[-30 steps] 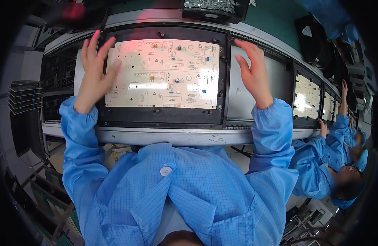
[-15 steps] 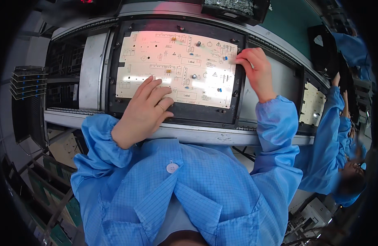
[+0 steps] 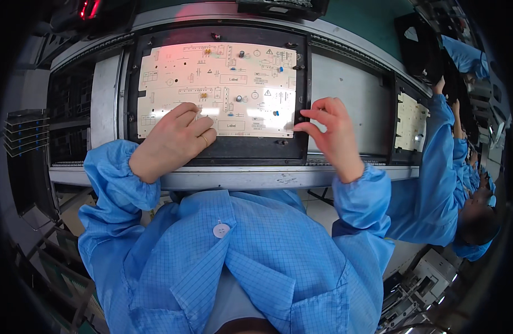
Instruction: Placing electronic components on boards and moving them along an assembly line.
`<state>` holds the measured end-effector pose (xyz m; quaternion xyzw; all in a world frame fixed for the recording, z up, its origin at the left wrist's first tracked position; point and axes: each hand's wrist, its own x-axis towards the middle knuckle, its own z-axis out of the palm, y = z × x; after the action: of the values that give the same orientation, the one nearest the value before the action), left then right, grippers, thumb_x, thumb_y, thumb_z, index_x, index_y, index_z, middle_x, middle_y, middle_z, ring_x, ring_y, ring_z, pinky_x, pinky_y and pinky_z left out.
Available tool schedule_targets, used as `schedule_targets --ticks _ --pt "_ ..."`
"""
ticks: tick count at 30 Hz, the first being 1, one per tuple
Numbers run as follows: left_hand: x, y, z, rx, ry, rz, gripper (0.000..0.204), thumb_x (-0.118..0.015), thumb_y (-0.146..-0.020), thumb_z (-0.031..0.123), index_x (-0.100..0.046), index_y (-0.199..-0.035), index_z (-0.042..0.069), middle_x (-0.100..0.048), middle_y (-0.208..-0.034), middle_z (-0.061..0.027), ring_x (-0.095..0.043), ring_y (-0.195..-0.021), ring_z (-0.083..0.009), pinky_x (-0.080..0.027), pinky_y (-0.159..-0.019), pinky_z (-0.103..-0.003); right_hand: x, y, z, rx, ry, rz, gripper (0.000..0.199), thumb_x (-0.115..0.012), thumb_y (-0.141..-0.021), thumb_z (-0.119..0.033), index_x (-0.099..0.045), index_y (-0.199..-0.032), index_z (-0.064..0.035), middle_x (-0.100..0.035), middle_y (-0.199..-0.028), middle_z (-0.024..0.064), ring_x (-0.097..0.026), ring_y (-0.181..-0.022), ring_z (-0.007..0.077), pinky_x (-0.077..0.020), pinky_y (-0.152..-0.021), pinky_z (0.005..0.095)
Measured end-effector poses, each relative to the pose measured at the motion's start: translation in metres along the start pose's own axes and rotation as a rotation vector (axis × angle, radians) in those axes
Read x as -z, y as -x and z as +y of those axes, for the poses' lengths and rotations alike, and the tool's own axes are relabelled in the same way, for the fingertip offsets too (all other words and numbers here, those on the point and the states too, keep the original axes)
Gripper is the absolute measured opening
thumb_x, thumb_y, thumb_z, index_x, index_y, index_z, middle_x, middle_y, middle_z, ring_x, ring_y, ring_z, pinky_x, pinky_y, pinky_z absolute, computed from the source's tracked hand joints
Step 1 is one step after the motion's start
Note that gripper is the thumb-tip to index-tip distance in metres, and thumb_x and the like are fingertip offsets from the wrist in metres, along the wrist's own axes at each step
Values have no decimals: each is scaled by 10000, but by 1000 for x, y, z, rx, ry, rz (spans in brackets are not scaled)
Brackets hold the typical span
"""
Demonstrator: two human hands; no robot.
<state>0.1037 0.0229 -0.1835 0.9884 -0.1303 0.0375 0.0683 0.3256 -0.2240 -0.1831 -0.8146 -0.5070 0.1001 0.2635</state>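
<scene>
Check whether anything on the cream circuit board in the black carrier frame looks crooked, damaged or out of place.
Nothing stands out. The cream circuit board sits square in the black carrier frame. The left hand rests on its lower edge; the right hand touches the frame's right side.

Both hands out front, blue sleeves down to the wrists

Left hand lies palm down, fingers loosely curled with a ring on one; right hand sits raised, thumb and forefinger pinched close, the other fingers fanned out

metal conveyor line | green floor | red lamp
</scene>
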Motion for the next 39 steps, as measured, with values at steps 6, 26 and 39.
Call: schedule_targets --ticks 6,26,39 --pt "3 5 -7 139 236 35 243 -660 -793 58 -689 -1034 63 -676 -1098 -87 -614 -1115 -296 -491 -1002 -363 -42 13 -9 -129 -127 343 152 -777 -766 -13 -728 -910 4 -649 -918 112 -627 -818 231 -505 -719 307" --pt "6 114 -27 534 281 222 159 -714 -702 -71 -657 -833 0 -681 -1064 -109 -563 -1217 -358 -454 -1049 -466 -45 20 -33 262 54 43 221 -726 -765 -101 -625 -956 -54 -614 -827 102 -569 -810 299 -468 -716 403" --pt "23 91 -59 550 467 182 415 -737 -747 36 -616 -1144 40 -516 -1196 -157 -487 -1150 -357 -404 -1003 -404 -34 33 -53 -123 201 254 224 -612 -867 6 -595 -1089 -2 -582 -891 175 -524 -821 361 -434 -719 451"
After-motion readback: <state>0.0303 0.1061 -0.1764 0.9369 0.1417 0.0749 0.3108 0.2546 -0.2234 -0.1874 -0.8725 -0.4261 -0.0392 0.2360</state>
